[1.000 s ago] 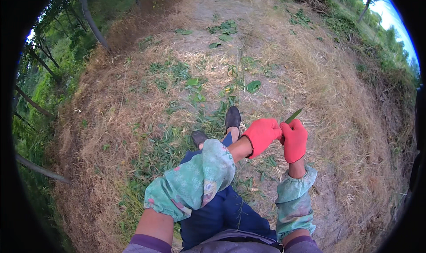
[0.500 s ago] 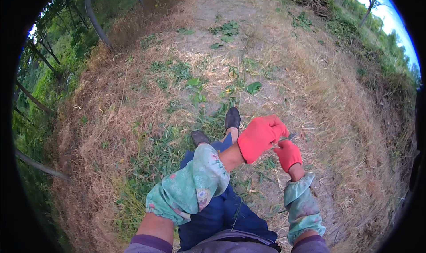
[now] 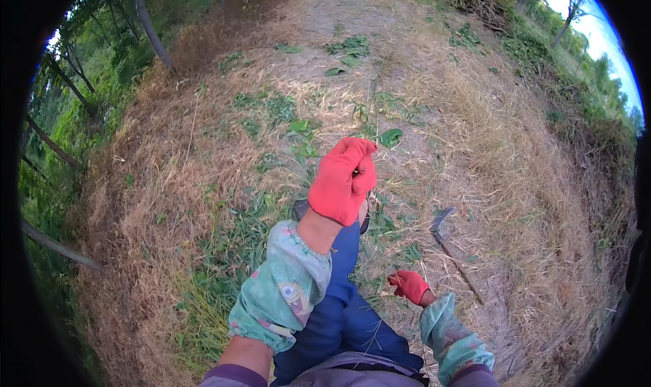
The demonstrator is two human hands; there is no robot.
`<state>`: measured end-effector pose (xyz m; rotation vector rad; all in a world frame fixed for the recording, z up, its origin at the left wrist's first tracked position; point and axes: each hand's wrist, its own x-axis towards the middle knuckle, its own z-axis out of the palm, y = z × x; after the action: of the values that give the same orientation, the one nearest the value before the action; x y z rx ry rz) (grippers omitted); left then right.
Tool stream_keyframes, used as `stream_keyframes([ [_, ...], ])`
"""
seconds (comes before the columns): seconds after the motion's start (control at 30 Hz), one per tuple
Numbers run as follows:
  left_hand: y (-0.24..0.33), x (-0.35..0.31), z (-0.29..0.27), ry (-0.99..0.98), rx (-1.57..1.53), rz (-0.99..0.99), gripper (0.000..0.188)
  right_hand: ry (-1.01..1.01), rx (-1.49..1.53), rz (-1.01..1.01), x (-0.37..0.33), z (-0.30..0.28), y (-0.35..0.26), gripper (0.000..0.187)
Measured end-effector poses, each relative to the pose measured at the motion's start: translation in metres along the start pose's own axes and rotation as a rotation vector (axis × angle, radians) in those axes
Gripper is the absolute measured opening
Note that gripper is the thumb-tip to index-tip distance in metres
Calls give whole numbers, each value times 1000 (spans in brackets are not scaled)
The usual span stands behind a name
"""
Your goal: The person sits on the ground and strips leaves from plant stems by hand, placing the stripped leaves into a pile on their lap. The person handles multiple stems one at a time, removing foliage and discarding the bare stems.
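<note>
Showing curled fingers at near right, the red-gloved right hand (image 3: pixel 408 285) may pinch something; cannot tell. Beyond it, to the right, a sickle (image 3: pixel 453 259) lies on dry grass (image 3: pixel 505 177), apart from both hands. Farther, toward the left, the left hand (image 3: pixel 340 182) is curled in (grip, if any, cannot tell). Step looks like gloved handwork without the sickle; lifting it would call for a rightward reach and opened fingers.
</note>
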<state>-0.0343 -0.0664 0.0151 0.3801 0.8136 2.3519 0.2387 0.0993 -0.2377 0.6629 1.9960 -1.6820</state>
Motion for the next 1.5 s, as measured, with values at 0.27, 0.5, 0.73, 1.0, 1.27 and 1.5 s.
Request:
stream_keyframes([
  [0.27, 0, 35, -96, 377, -36, 118, 21, 12, 265, -119, -105, -1, -24, 77],
  [0.5, -3, 30, -124, 552, 152, 89, 28, 387, 281, -94, -114, -37, -34, 48],
  [0.73, -4, 20, -131, 675, 518, 151, 31, 1064, 934, -736, -131, -238, -149, 27],
  [1.0, -30, 5, -20, -20, 1564, 347, 49, 305, 1008, -1490, -221, -337, -285, 30],
  [1.27, -17, 28, 2, 196, 1736, 790, 57, -157, 1575, -1319, -176, -302, -290, 21],
  [1.5, -8, 20, -56, -102, 1843, 582, 48, -170, 1681, -1090, -113, -241, -274, 24],
])
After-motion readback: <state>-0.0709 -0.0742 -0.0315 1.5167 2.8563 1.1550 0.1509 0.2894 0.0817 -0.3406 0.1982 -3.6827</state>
